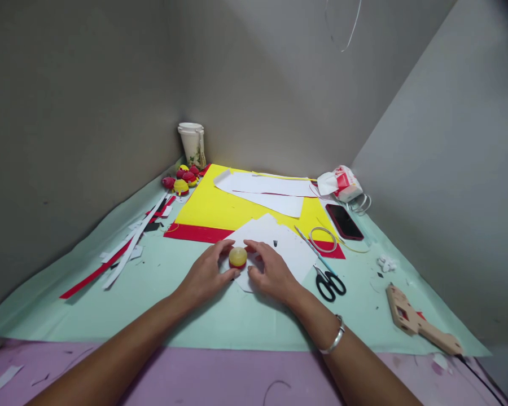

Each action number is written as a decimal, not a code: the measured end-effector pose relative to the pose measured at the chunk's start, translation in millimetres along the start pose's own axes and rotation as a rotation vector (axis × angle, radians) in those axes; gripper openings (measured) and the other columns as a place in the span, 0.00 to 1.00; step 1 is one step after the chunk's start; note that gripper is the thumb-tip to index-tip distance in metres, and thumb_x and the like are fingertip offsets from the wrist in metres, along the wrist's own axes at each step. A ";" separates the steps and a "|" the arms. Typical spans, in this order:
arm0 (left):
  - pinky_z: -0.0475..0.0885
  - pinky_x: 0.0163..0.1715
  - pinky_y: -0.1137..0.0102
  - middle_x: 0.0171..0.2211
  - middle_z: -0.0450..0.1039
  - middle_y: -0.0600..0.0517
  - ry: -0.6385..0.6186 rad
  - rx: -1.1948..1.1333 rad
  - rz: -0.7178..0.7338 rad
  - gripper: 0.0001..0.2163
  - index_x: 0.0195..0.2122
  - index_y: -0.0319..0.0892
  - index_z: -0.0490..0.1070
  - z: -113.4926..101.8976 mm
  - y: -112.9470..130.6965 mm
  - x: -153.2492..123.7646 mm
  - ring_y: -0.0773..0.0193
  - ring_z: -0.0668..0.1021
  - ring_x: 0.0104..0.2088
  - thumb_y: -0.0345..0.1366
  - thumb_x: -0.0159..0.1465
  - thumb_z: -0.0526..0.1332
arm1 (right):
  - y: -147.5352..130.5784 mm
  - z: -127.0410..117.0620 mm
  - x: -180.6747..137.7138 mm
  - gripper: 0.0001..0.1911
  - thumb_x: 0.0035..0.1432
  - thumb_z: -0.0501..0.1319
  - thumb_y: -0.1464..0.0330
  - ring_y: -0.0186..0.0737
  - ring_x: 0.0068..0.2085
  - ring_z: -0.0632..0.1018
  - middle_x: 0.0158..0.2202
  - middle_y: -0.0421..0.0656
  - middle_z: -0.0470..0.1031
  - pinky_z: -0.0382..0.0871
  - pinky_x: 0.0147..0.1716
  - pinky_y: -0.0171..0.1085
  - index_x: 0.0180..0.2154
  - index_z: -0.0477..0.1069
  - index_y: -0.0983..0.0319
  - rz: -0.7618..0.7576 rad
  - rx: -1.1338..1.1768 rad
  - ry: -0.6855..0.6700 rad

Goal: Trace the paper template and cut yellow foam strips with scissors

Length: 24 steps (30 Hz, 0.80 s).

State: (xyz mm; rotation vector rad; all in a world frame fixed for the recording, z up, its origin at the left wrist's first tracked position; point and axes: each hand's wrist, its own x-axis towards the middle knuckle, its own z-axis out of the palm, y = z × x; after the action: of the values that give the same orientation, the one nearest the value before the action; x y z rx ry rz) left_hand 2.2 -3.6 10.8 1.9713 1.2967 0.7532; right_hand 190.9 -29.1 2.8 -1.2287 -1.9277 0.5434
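Observation:
A small round capsule, pale yellow on top and red below, stands on the white paper in front of me. My left hand is curved around its left side, thumb and fingers apart. On the other side my right hand curves in the same way, its thumb apart from its fingers. Narrow gaps show between the fingertips and the capsule, so neither hand appears to grip it. A tiny black fork-shaped cutout lies on the paper beyond my right hand.
Black-handled scissors, a pencil, a wire coil and a phone lie right; a glue gun is nearer. Left are paper strips, several red-and-yellow balls and a cup. Yellow sheets lie behind.

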 end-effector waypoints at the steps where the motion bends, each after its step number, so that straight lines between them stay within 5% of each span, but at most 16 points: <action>1: 0.69 0.52 0.57 0.52 0.71 0.43 0.000 0.002 0.002 0.28 0.55 0.42 0.63 -0.1 0.3 0.0 0.52 0.74 0.51 0.39 0.53 0.64 | 0.0 0.2 0.1 0.31 0.49 0.57 0.78 0.44 0.49 0.73 0.49 0.47 0.73 0.67 0.52 0.45 0.57 0.63 0.61 0.000 0.000 0.000; 12: 0.70 0.51 0.57 0.50 0.73 0.43 0.046 -0.060 -0.006 0.26 0.54 0.42 0.63 -2.0 3.0 0.6 0.53 0.75 0.50 0.40 0.54 0.64 | -0.3 0.3 -0.1 0.31 0.50 0.58 0.77 0.45 0.49 0.73 0.50 0.48 0.73 0.67 0.52 0.46 0.57 0.63 0.60 0.032 -0.004 0.004; 24: 0.70 0.51 0.56 0.48 0.75 0.44 0.037 -0.118 -0.055 0.26 0.52 0.44 0.65 -32.7 2.8 3.1 0.51 0.76 0.49 0.44 0.53 0.66 | 2.1 1.1 1.1 0.29 0.51 0.59 0.76 0.44 0.48 0.74 0.48 0.48 0.75 0.68 0.51 0.46 0.56 0.64 0.61 0.077 0.000 0.009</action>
State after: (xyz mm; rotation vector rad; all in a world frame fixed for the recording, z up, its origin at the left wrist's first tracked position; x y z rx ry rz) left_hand -19.9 5.2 33.6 1.8296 1.2927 0.8242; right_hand 191.0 -27.2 1.0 -1.3079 -1.8789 0.5766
